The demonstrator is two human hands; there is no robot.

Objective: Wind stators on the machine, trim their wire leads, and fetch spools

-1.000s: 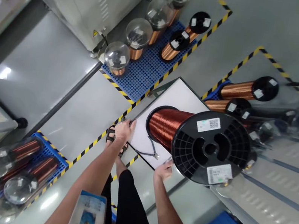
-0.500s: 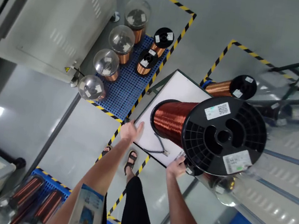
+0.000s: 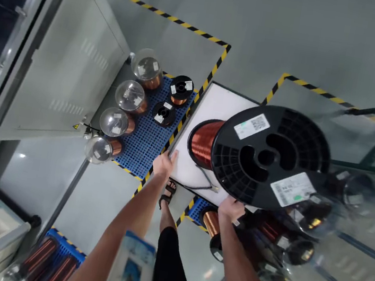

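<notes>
A white-topped cart stands in front of me. Standing on its top is a large spool of copper wire with a wide black flange and white labels. Beside the spool's base, a pair of pliers lies on the white surface, partly hidden by the spool. My left hand is closed round the cart's near left corner, thumb over the edge. Closed on the near edge at the right is my right hand, just under the spool's flange, which hides some of the fingers.
Left of the cart, a blue grid pallet carries several smaller wire spools, some under clear covers. A grey cabinet rises behind it. More spools stand at the right, near a green frame. Yellow-black tape marks the floor.
The cart and my body have moved forward over the floor, past the pallet's tape line. Both hands have kept their grip, and the spool and pliers stay on the cart.
</notes>
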